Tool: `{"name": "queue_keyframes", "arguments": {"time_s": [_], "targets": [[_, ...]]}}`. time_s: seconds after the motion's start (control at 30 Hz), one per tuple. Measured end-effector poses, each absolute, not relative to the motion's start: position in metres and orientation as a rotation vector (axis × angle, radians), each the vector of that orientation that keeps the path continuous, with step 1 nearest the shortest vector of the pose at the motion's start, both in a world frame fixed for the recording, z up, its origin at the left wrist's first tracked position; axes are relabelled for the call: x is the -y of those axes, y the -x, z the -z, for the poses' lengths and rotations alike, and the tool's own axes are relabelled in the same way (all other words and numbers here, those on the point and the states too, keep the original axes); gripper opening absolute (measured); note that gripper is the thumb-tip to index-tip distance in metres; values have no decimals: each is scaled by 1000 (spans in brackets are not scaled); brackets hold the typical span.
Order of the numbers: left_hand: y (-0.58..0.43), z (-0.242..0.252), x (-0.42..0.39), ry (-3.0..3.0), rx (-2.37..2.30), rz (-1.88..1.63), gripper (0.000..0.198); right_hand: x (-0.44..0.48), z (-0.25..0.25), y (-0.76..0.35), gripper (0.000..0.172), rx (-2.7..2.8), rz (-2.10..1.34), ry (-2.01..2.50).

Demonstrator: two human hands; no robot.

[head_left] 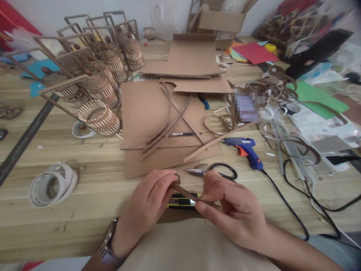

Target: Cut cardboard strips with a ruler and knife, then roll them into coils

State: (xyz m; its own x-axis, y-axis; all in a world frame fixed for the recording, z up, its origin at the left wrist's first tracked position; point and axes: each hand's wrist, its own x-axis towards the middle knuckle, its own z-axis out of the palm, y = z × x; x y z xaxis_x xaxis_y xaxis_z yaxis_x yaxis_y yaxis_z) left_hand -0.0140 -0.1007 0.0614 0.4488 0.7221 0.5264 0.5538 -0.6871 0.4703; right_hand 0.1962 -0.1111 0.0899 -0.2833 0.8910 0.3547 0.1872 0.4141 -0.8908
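Observation:
Between my two hands runs a narrow brown cardboard strip, its left end curled. My left hand grips the curled end, fingers closed around it. The thumb and fingers of my right hand pinch the strip farther along. Just beneath it lies a yellow and black utility knife, partly covered by the hands. Scissors with black handles rest beyond my right hand. Farther off, several ridged cardboard strips and a pen lie on flat cardboard sheets.
Several small lantern-like cardboard baskets with tall handles crowd the back left. White tape rolls sit at the left. A blue glue gun lies at the right, its cord trailing forward. Coiled strips, coloured paper and a cardboard box fill the back right.

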Motion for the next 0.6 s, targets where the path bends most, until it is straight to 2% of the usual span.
{"name": "queue_keyframes", "arguments": {"time_s": [0.2, 0.6], "targets": [[15, -64, 104, -2289, -1116, -1121, 20, 100, -74, -195, 36, 1304, -1389, 1142], [11, -73, 104, -2057, -927, -1281, 5, 101, -59, -165, 34, 766, -2001, 809]]}}
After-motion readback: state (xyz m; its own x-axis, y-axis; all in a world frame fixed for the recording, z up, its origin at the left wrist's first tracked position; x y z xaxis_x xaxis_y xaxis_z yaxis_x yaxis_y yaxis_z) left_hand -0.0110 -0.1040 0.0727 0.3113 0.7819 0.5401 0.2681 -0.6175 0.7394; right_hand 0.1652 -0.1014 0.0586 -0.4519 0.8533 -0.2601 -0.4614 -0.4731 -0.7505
